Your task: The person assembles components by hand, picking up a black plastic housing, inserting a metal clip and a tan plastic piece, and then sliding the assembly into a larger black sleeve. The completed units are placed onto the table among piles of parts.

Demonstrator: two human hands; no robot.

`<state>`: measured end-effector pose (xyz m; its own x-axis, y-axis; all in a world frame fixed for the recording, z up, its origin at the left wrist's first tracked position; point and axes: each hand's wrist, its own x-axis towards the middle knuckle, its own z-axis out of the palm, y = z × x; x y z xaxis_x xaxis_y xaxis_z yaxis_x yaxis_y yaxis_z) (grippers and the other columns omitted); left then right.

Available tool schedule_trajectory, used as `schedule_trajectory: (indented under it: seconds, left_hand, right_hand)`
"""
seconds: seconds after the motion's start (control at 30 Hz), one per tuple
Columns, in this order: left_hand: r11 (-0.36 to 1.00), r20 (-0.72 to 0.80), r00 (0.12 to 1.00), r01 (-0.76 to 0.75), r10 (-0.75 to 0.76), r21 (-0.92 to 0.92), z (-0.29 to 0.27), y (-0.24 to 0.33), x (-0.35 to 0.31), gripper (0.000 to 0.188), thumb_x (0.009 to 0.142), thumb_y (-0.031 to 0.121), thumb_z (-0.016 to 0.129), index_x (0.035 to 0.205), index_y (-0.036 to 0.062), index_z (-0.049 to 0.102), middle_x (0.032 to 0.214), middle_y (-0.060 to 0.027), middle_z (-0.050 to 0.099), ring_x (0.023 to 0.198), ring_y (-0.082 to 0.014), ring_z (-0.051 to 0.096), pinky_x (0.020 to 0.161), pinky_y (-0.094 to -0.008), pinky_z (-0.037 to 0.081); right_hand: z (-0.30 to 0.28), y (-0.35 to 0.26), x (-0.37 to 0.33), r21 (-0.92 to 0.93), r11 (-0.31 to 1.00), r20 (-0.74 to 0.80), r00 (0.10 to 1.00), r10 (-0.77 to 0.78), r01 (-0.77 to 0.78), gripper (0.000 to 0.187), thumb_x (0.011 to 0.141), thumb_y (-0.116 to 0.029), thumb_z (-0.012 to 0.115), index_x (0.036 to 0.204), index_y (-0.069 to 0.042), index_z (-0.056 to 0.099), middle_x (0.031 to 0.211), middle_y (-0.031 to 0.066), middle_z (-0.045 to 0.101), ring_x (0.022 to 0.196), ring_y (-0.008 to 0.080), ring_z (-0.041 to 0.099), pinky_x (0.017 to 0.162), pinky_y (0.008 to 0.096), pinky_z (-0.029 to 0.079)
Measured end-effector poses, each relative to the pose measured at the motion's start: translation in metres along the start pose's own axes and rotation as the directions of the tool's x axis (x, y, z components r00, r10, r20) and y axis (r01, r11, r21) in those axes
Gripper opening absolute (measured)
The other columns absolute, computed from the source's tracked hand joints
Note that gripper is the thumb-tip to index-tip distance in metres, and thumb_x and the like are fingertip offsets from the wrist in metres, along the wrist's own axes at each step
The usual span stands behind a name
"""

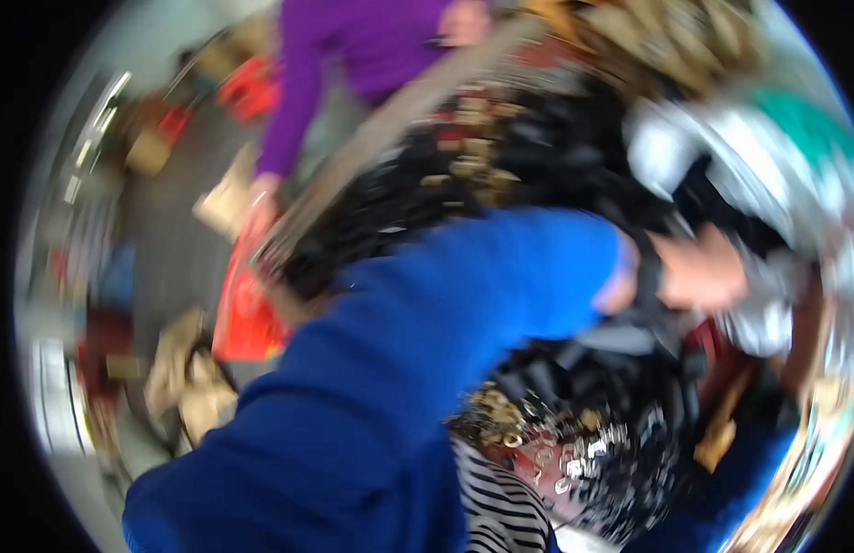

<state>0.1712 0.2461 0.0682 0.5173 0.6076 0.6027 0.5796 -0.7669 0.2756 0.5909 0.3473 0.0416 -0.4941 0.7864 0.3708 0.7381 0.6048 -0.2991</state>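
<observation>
Everything was smeared by motion, so I could make out little detail. At about nine o'clock a flat red bag or sheet of shiny material point(245, 313) lay at the edge of the long counter point(390, 129), and a co-worker in a purple sleeve point(298, 92) had a hand point(259, 198) just above it. Across the middle, the person's own arm in a bright blue sleeve point(427, 332) stretched toward three o'clock. Which arm it was I could not say for certain; it looked like the left hand point(703, 267), and it rested against a crumpled silvery-white plastic bag point(768, 184) on a heap of dark goods point(538, 157). The fingers were too blurred for me to say whether they were spread or pinching the bag. The right hand was not to be seen. At five o'clock lay a pile of small glinting metal pieces point(574, 452). To my mind, a good hold wanted a slower reach and a firm gather of the loose plastic before lifting.
</observation>
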Motion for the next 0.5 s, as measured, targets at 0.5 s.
schedule_trajectory:
  seconds: [0.5]
  left_hand:
    - [0.902,0.001,0.986,0.15,-0.164,0.405,0.008,0.033,-0.013,0.02,0.067,0.018,0.049,0.072,0.0028,0.061,0.08,-0.0128,0.058,0.077,-0.0264,0.055,0.057,-0.0358,0.041]
  right_hand:
    - [0.048,-0.124,0.157,-0.038,0.999,0.046,0.999,0.025,-0.023,0.046,0.064,0.002,0.049,0.109,0.002,0.04,0.098,0.0266,0.049,0.087,0.0337,0.05,0.074,0.0403,0.038]
